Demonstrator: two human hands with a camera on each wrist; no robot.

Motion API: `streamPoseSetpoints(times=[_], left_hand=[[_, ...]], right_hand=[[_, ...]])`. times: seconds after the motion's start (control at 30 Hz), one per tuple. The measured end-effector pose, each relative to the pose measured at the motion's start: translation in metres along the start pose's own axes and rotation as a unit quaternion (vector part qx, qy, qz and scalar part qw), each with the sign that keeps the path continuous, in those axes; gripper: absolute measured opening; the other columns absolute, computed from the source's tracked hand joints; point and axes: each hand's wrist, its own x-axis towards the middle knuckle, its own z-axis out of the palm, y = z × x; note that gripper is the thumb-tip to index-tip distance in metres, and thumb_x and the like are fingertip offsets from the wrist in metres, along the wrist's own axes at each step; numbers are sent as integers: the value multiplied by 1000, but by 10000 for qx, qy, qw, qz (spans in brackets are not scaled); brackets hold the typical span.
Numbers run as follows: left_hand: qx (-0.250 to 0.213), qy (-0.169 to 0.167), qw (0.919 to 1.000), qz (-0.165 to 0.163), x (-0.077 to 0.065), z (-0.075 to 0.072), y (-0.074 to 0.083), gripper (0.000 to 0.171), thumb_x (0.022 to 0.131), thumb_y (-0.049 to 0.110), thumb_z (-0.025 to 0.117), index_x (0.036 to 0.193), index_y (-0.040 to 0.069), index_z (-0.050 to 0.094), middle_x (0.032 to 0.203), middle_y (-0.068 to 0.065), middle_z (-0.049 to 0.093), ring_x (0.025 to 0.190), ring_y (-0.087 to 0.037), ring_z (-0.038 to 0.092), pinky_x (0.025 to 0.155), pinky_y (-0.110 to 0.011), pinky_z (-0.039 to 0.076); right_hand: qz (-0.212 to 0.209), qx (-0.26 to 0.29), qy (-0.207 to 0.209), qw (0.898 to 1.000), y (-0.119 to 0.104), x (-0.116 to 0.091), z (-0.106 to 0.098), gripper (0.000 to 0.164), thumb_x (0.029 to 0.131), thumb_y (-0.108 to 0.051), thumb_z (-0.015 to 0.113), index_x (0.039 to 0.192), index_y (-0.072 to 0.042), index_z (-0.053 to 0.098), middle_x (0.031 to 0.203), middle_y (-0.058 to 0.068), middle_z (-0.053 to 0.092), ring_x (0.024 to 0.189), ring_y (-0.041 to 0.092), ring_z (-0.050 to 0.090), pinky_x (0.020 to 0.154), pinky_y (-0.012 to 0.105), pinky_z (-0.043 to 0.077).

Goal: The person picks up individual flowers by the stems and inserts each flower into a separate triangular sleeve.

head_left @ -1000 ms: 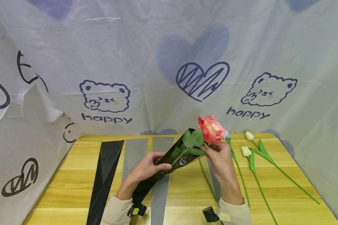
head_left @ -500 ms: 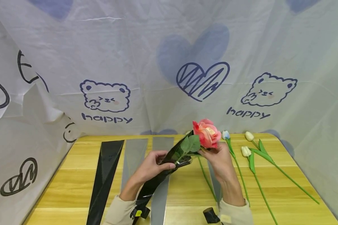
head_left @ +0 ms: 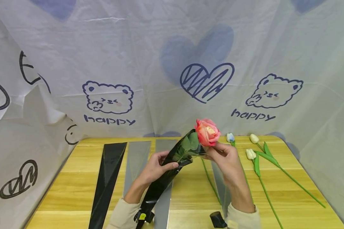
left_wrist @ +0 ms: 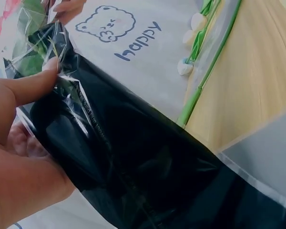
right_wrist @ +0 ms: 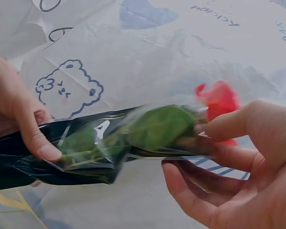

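A pink rose (head_left: 207, 132) with green leaves (head_left: 189, 143) sticks out of a black flower sleeve (left_wrist: 124, 143) that has a clear plastic front. The sleeve slants over the table, its top to the upper right. My left hand (head_left: 156, 168) grips the sleeve's upper part, the thumb lying across the clear side. Just below the bloom, my right hand (head_left: 225, 162) pinches the sleeve's clear edge; in the right wrist view the fingertips are close by the petals. Leaves and stem show through the film, while the lower stem is hidden inside the black part.
Another black sleeve (head_left: 107, 181) lies flat at the left, beside a grey sleeve (head_left: 136, 159). More grey strips lie beneath my hands. White tulips (head_left: 254, 138) and a blue-tipped tulip (head_left: 230, 137) rest on the right of the wooden table (head_left: 298, 203). A printed cloth (head_left: 160, 108) hangs behind.
The rose has shifted slightly left and turned, and the sleeve stands a little steeper. The leaves sit closer inside the film. My right hand has changed its hold near the bloom.
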Motion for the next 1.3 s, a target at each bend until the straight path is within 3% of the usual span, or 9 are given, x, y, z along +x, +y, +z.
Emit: streamPoseSetpoints(times=[0.1, 0.2, 0.3, 0.4, 0.57, 0.73, 0.9, 1.1, 1.3], left_hand=[[-308, 175, 9992, -167, 1, -2, -1, 31, 94, 4, 73, 121, -8, 66, 96, -6, 70, 81, -12, 63, 73, -26, 51], [-592, 239, 9973, -373, 1, -3, 1, 36, 94, 5, 74, 126, -9, 64, 103, -9, 73, 85, -14, 67, 75, -27, 55], [-571, 36, 9974, -428, 0, -5, 3, 37, 94, 7, 75, 125, -9, 64, 102, -11, 73, 85, -15, 67, 76, -29, 55], [-388, -268, 9980, -428, -1, -7, 4, 37, 94, 9, 76, 125, -7, 65, 100, -9, 74, 85, -17, 67, 76, -29, 54], [-185, -534, 9977, -381, -3, -12, 6, 39, 94, 10, 76, 128, -5, 64, 98, -6, 73, 85, -16, 67, 75, -28, 53], [-369, -731, 9960, -370, -4, -13, 8, 47, 95, 12, 75, 136, -4, 60, 104, -8, 74, 89, -16, 69, 78, -29, 55], [-871, -803, 9925, -317, -4, -12, 11, 53, 97, 12, 73, 145, -2, 53, 123, -15, 70, 104, -19, 68, 88, -32, 55], [-984, -695, 9923, -280, -5, -11, 18, 57, 98, 16, 73, 148, 1, 50, 129, -16, 67, 108, -21, 67, 89, -34, 55], [-694, -638, 9955, 13, -5, -2, 23, 60, 93, 14, 78, 146, 5, 52, 119, -12, 68, 99, -21, 66, 84, -35, 55]], right_hand=[[-260, 232, -188, 9992, -1, 0, -4, 32, 101, -4, 64, 126, 16, 63, 115, 11, 72, 101, 20, 72, 85, 39, 59], [-482, 189, -238, 9984, 0, 0, -5, 29, 100, -8, 68, 120, 13, 66, 110, 11, 74, 102, 23, 73, 85, 40, 59], [-677, 28, -87, 9977, 0, 1, -3, 22, 97, -2, 70, 113, 12, 68, 106, 9, 73, 97, 21, 73, 81, 38, 60], [-764, -92, 329, 9965, -1, 1, -1, 17, 95, 3, 71, 109, 12, 68, 101, 7, 72, 91, 17, 73, 77, 35, 60], [-663, -154, 759, 9948, -4, 1, 1, 16, 93, 5, 71, 108, 10, 68, 100, 6, 71, 87, 15, 72, 75, 32, 60], [-794, 263, 851, 9929, -6, 0, 4, 20, 93, 7, 70, 112, 12, 65, 106, 10, 70, 88, 17, 72, 75, 32, 60], [-873, 941, 668, 9895, -4, 1, 12, 34, 94, 11, 66, 127, 8, 58, 115, 13, 69, 95, 21, 72, 76, 33, 60], [-620, 275, 61, 9977, 2, 2, 21, 24, 95, 2, 70, 118, 8, 65, 104, 9, 71, 88, 19, 71, 74, 34, 60], [-891, 81, 224, 9957, 3, 0, 30, 15, 94, 4, 71, 108, 9, 70, 98, 12, 70, 80, 17, 72, 70, 35, 60]])
